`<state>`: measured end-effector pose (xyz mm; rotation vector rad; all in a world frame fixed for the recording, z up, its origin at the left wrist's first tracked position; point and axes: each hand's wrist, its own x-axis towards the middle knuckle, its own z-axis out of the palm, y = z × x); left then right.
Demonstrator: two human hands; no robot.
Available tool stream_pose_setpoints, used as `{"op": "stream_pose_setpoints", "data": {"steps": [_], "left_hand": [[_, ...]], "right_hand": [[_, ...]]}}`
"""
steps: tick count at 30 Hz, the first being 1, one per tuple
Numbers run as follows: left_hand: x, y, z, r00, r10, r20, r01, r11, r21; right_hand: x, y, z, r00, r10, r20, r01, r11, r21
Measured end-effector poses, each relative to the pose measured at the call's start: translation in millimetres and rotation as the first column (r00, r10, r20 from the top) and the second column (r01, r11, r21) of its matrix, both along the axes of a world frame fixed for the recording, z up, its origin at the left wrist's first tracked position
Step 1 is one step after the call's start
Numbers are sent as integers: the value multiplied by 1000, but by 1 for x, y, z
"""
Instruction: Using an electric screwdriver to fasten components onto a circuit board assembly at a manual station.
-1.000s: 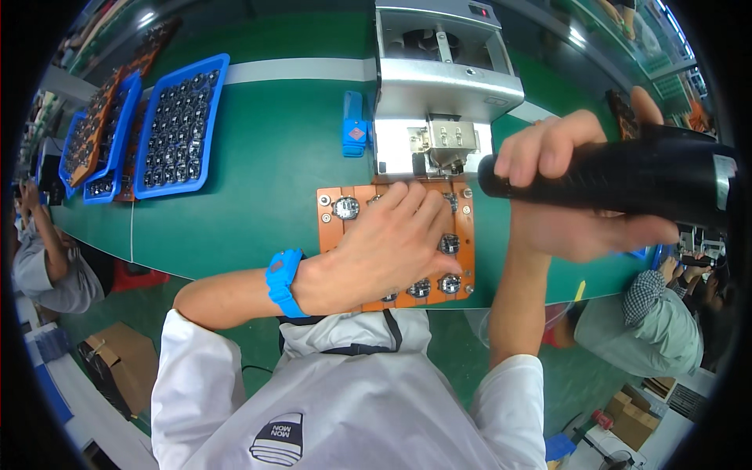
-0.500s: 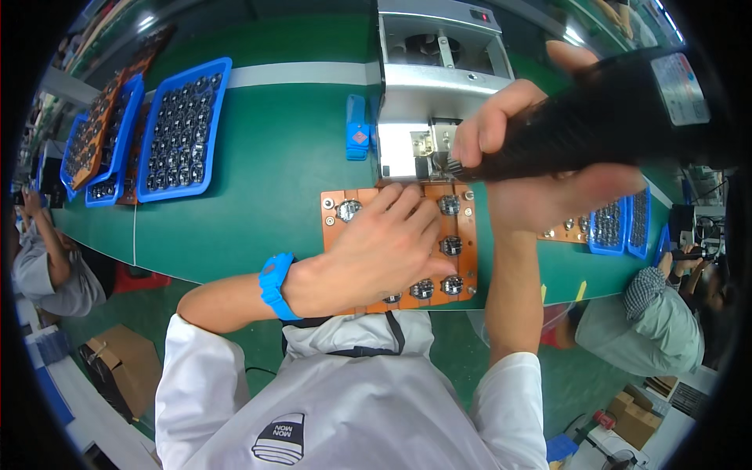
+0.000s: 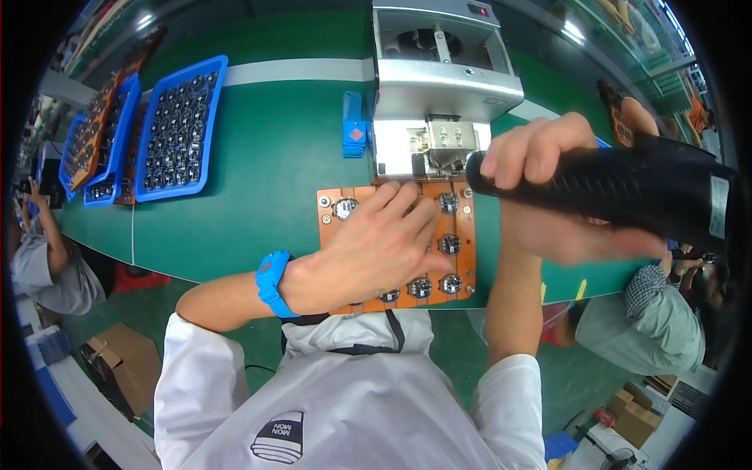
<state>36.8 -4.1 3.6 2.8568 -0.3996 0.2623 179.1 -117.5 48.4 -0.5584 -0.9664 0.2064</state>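
Black tool swung back from silver machine since earlier frame, right hand wrapped round it. Left hand spread over orange plate, just before machine; steady pressure should stop plate sliding.

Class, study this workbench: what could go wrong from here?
The thick black cylindrical tool in the right hand might knock the boxy silver metal machine, as its near end looks close to it. The bare left hand, spread over the flat orange board, could nudge its round silver-and-black parts out of place.
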Motion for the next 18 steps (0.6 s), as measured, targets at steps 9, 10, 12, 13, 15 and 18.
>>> {"op": "stream_pose_setpoints", "data": {"steps": [9, 10, 12, 13, 15, 18], "left_hand": [[1, 0, 4, 1000, -23, 0, 23, 1000, -9], [0, 0, 4, 1000, -16, 0, 16, 1000, -7], [-1, 1, 2, 1000, -6, 0, 6, 999, -31], [-1, 1, 2, 1000, -6, 4, 6, 1000, -31], [0, 1, 3, 1000, -13, -3, 13, 999, -32], [0, 5, -2, 999, -30, 19, 31, 998, -49]], "right_hand": [[5, 5, -4, 986, -43, 163, 60, 993, -104], [3, 5, -2, 979, -99, 179, 140, 961, -238], [0, 12, 5, 977, -95, 189, 159, 918, -363], [4, 16, 4, 977, -94, 193, 160, 918, -362], [11, 23, 1, 988, 102, 116, -75, 974, -211], [-5, 21, -9, 999, -4, -44, -16, 891, -455]]}}
